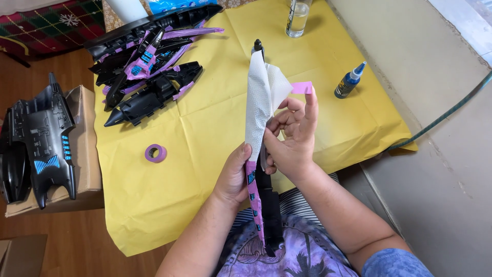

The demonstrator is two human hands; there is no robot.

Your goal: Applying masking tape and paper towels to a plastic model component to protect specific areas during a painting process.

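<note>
Our left hand (234, 177) grips a long black plastic part (268, 202) upright over our lap; our right hand (292, 136) pinches the paper towel (259, 97) on it, purple tape strip (302, 87) on the index finger. Tape roll (155, 153) lies at nine o'clock on the surface (205, 128).

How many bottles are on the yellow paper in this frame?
2. A clear bottle stands at the paper's far edge, cut off by the frame's top. A small blue dropper bottle stands near the right edge, beyond the right hand. None seem hidden.

The yellow paper (205, 128) is open in the middle. A tape roll (155, 153), black parts (148, 56), a glue bottle (350, 81) and a glass (299, 18) stand around it.
</note>
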